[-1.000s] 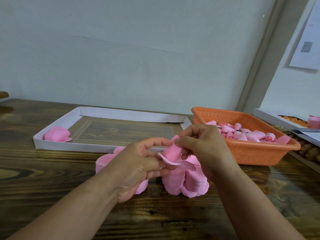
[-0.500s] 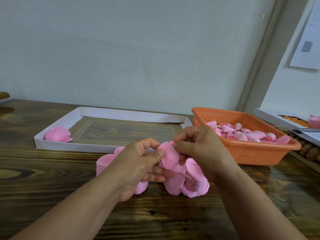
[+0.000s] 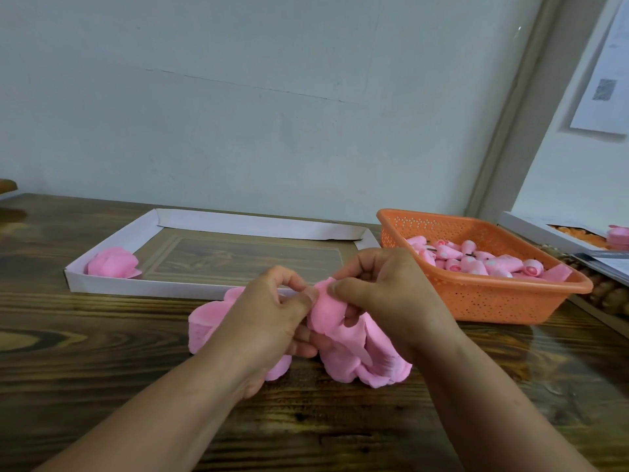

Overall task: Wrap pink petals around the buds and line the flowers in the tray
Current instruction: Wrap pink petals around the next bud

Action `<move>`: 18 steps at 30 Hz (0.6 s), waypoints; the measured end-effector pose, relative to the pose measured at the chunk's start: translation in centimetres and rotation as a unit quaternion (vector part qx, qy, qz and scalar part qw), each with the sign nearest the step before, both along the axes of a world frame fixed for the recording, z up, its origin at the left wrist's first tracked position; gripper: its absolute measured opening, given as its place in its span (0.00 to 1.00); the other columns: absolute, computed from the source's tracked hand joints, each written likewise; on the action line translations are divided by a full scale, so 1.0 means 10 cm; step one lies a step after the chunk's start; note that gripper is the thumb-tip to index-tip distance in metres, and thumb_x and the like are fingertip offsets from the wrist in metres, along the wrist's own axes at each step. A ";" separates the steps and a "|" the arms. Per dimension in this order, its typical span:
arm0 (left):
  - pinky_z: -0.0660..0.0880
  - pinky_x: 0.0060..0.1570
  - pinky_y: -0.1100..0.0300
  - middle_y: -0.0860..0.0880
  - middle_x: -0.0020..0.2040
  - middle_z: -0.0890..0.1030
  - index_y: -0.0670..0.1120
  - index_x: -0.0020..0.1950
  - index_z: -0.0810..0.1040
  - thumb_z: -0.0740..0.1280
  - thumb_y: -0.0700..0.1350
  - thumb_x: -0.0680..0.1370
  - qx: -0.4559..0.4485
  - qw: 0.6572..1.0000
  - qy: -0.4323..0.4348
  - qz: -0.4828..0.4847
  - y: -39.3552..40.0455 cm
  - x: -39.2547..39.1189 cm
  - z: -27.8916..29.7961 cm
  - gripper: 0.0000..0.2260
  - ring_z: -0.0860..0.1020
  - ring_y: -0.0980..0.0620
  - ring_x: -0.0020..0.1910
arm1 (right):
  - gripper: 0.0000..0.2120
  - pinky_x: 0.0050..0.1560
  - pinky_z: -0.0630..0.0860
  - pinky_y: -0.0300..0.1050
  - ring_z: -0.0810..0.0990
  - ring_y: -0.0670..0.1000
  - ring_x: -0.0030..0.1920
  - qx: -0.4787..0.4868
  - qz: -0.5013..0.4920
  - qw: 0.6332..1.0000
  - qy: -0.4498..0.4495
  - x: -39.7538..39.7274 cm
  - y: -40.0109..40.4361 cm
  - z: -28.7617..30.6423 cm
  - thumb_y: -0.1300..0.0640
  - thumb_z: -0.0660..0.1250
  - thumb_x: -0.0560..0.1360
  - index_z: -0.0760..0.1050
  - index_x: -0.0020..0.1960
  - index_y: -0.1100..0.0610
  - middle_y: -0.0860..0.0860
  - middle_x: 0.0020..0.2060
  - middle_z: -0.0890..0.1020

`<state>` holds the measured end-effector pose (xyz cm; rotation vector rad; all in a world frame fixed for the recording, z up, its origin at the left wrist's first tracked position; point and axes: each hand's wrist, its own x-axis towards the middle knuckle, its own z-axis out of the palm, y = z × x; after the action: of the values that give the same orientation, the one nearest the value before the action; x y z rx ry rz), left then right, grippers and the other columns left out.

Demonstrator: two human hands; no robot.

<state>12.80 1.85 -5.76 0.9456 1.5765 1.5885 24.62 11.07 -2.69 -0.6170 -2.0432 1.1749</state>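
Over the wooden table, my left hand (image 3: 272,318) and my right hand (image 3: 384,294) both pinch a half-wrapped pink flower (image 3: 325,310), thumbs pressed on a petal folded around its bud. The bud itself is hidden inside the petals. Stacks of loose pink petals (image 3: 371,366) lie on the table right below my hands, partly covered by them. A white cardboard tray (image 3: 143,287) stands behind, with one finished pink flower (image 3: 114,264) in its near left corner.
An orange plastic basket (image 3: 493,301) with several pink buds (image 3: 476,262) stands to the right of the tray. Farther right are a white box (image 3: 531,229) with orange pieces and papers. A wall closes the table's back edge.
The petal that stuck out flat between my hands a second ago is now folded up against the bud. Both hands have closed in on it and stayed in place.
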 end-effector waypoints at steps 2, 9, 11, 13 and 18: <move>0.79 0.29 0.58 0.41 0.31 0.83 0.46 0.49 0.72 0.64 0.40 0.80 0.020 1.000 0.009 0.010 0.01 0.02 -0.02 0.02 0.81 0.48 0.29 | 0.05 0.26 0.73 0.41 0.75 0.50 0.22 -0.013 -0.016 1.000 0.013 -0.01 0.00 0.00 0.70 0.69 0.69 0.76 0.35 0.67 0.56 0.21 0.76; 0.80 0.37 0.62 0.46 0.39 0.85 0.51 0.50 0.80 0.64 0.39 0.79 0.055 0.998 0.032 -0.016 -0.02 0.07 -0.04 0.08 0.84 0.51 0.36 | 0.12 0.23 0.70 0.36 0.72 0.47 0.19 -0.051 -0.046 0.996 0.053 -0.03 0.02 -0.03 0.71 0.68 0.69 0.73 0.30 0.62 0.52 0.18 0.74; 0.79 0.36 0.64 0.47 0.40 0.86 0.53 0.51 0.81 0.66 0.39 0.78 0.059 0.998 0.007 -0.025 -0.02 0.08 -0.02 0.09 0.83 0.53 0.35 | 0.12 0.23 0.70 0.37 0.72 0.48 0.20 -0.059 -0.044 0.996 0.060 -0.04 0.02 -0.03 0.71 0.68 0.70 0.73 0.30 0.61 0.53 0.18 0.74; 0.79 0.37 0.63 0.47 0.40 0.86 0.51 0.54 0.81 0.66 0.39 0.78 0.052 0.998 -0.025 -0.038 -0.02 0.09 -0.02 0.10 0.82 0.53 0.34 | 0.11 0.24 0.71 0.40 0.73 0.50 0.21 -0.066 -0.036 0.995 0.060 -0.05 0.01 -0.05 0.70 0.68 0.70 0.73 0.31 0.61 0.55 0.20 0.75; 0.77 0.34 0.66 0.49 0.37 0.83 0.45 0.57 0.81 0.66 0.41 0.77 0.017 0.993 -0.078 -0.082 -0.03 0.05 0.00 0.10 0.79 0.57 0.32 | 0.08 0.28 0.73 0.44 0.74 0.51 0.22 -0.078 -0.020 0.995 0.058 -0.04 0.00 -0.06 0.69 0.69 0.70 0.74 0.33 0.62 0.57 0.22 0.76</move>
<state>13.31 1.57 -5.79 0.9209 1.3343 1.5389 24.19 11.07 -3.33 -0.6464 -1.8465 1.3255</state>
